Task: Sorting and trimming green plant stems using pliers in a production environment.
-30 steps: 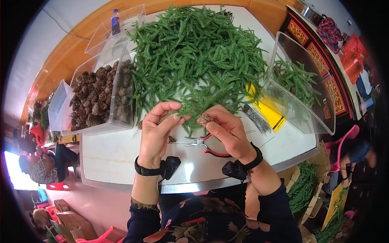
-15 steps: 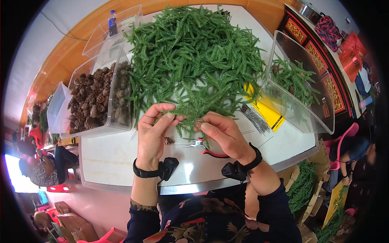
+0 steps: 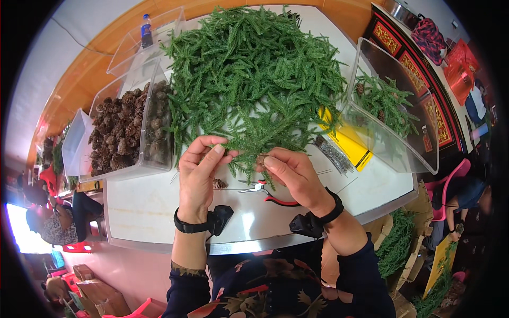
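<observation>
My left hand [image 3: 203,164] pinches the left side of a green artificial pine sprig [image 3: 260,135], thumb against fingers. With thumb and forefinger, my right hand [image 3: 290,172] grips a small brown pine cone [image 3: 261,161] at the sprig's lower right; the fingers partly cover it. Below my hands lie pliers [image 3: 261,186] with red and black handles, jaws pointing left. A loose pine cone [image 3: 219,183] rests beside my left wrist. Just beyond the hands rises a large heap of green pine sprigs [image 3: 254,63].
At left stands a clear bin [image 3: 144,127] of pine cones. A clear bin [image 3: 392,159] at right holds sprigs with cones. Thin wires [image 3: 333,153] lie by a yellow sheet [image 3: 351,146]. Underneath is a white table [image 3: 154,212]. Another person [image 3: 461,204] works at far right.
My hands stay almost in place, with only slight finger shifts at the sprig and the cone. The view has barely moved.
</observation>
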Demonstrator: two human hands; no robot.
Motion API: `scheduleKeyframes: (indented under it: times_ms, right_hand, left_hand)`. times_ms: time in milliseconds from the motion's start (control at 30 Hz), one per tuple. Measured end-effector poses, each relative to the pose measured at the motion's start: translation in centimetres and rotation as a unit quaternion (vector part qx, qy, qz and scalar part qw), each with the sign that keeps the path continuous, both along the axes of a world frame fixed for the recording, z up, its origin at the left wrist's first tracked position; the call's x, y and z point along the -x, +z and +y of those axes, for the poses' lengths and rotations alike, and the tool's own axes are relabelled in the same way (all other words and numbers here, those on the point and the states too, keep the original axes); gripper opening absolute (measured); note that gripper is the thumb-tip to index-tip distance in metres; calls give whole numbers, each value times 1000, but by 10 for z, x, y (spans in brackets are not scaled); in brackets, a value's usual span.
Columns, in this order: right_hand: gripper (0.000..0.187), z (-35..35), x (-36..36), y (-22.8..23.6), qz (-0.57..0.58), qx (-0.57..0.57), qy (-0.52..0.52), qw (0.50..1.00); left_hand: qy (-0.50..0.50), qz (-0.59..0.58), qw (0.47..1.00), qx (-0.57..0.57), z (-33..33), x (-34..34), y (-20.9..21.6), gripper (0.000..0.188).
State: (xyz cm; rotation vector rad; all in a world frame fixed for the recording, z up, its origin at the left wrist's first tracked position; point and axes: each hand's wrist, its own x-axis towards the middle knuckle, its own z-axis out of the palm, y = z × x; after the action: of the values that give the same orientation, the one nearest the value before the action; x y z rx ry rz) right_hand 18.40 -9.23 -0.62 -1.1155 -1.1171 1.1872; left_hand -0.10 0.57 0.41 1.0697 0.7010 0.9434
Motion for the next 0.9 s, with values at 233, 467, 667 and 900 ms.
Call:
scheduleKeyframes:
  times_ms: [233,467,667,900]
  right_hand:
    - [34,0,-1,6,86,66,12,994]
    - [36,1,-1,6,115,100,7,988]
    - [35,-2,-1,7,148,123,14,981]
    - [36,-2,4,5,139,125,11,982]
  left_hand:
    - [-2,12,1000,-29,0,-1,-1,12]
    - [7,5,999,-33,1,-1,-3,11]
    - [2,18,999,-38,-1,-2,-6,12]
    - [26,33,998,-41,-4,-5,-1,11]
